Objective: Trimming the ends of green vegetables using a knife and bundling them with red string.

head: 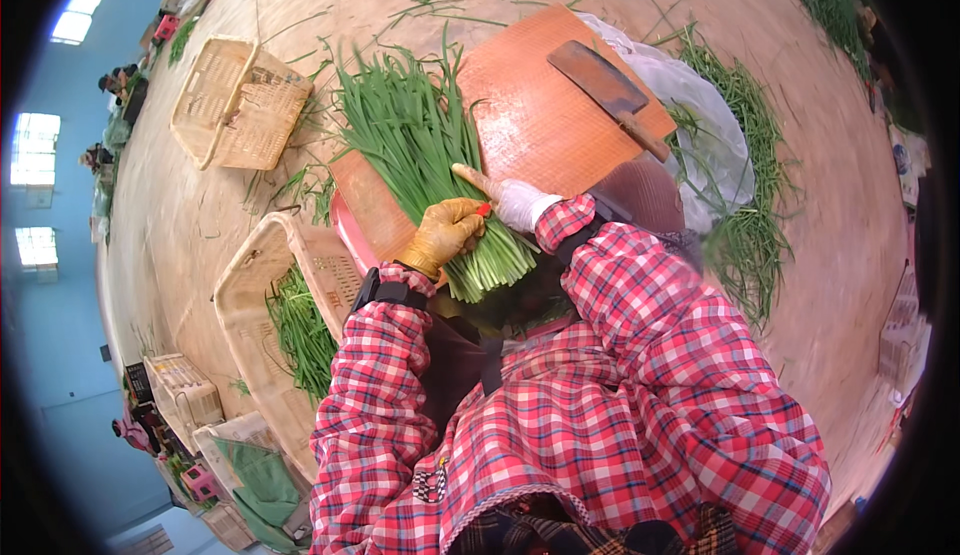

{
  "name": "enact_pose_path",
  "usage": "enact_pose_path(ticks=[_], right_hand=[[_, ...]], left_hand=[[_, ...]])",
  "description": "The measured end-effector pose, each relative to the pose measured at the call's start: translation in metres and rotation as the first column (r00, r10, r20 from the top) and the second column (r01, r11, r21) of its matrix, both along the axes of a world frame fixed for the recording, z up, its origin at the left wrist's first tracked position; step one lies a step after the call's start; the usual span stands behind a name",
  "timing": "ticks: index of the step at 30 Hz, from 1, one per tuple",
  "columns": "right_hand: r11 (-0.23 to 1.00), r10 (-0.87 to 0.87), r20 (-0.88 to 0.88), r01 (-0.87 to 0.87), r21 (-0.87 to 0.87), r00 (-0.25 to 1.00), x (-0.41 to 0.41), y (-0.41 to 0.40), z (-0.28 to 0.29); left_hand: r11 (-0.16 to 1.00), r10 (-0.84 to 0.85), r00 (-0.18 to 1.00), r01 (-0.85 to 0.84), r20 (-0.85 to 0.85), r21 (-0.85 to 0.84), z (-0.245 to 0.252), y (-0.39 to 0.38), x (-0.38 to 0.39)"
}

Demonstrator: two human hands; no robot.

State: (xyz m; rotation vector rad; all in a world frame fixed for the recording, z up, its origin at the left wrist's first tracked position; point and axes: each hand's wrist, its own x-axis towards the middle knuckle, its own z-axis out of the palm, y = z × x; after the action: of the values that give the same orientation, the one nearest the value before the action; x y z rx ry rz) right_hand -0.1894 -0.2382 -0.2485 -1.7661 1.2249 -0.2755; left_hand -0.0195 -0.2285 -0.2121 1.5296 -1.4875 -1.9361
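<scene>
A thick bunch of long green garlic chives (416, 134) lies slantwise over an orange-brown board (525, 104), its pale cut ends towards me. My left hand (442, 234), in a yellow rubber glove, grips the bunch near those ends, with a small red item, perhaps a tie or tape, at the fingertips. My right hand (514, 201), in a whitish glove with tan fingers, rests at the bunch's right side; its fingers point up and left, and their exact hold cannot be told. A cleaver (600, 78) with a wooden handle lies on the board's right part.
An empty-looking plastic basket (247, 108) stands at the upper left. Nearer, a larger basket (259, 330) holds green stalks. Right of the board are a clear plastic bag (705, 134) and a heap of loose greens (757, 232). Other people sit far left.
</scene>
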Motion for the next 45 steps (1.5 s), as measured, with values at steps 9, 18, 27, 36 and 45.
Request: enact_pose_path(ticks=[9,18,27,36,45], right_hand=[[0.978,-0.16,0.147,0.177,-0.11,0.976,0.009,0.008,-0.023],[0.993,-0.074,0.526,0.11,-0.037,0.847,0.034,0.006,-0.034],[0.916,-0.364,0.306,0.397,-0.052,0.88,0.023,0.012,-0.036],[0.598,-0.785,0.532,0.61,0.52,0.316,0.018,0.022,-0.069],[0.608,-0.785,0.153,0.697,0.381,0.601,0.016,0.031,-0.101]], left_hand=[[0.938,-0.043,0.999,0.037,-0.011,-0.344,0.012,0.005,-0.001],[0.935,-0.102,0.994,0.079,-0.049,-0.345,0.011,0.01,0.02],[0.791,-0.234,0.954,0.299,0.189,-0.533,-0.013,0.004,0.02],[0.929,-0.125,0.963,0.197,0.237,-0.312,-0.019,-0.002,0.016],[0.894,-0.131,0.971,0.202,0.199,-0.4,-0.025,-0.003,0.019]])
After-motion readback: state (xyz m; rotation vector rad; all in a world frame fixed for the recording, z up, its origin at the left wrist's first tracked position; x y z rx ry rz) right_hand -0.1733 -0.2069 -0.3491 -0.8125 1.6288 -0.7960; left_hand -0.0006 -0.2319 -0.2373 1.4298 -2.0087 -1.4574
